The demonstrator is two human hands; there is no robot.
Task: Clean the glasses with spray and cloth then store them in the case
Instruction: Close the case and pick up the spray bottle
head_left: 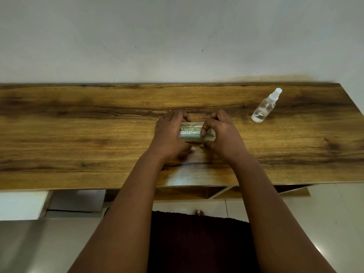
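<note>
A pale grey-green glasses case (190, 133) with gold lettering lies on the wooden table (78, 134) at the middle. My left hand (170, 134) grips its left end, fingers curled over the far edge. Its right end is held by my right hand (220, 133), thumb across the lid and fingers curled behind. The case looks closed. The glasses and the cloth are not visible. A clear spray bottle (266, 106) with a white nozzle stands to the right, apart from both hands.
The table's far edge meets a plain white wall (177, 36). Its right end lies just beyond the bottle. Under the near edge are wooden shelf compartments (216, 192) and a white box (23, 203) at the left.
</note>
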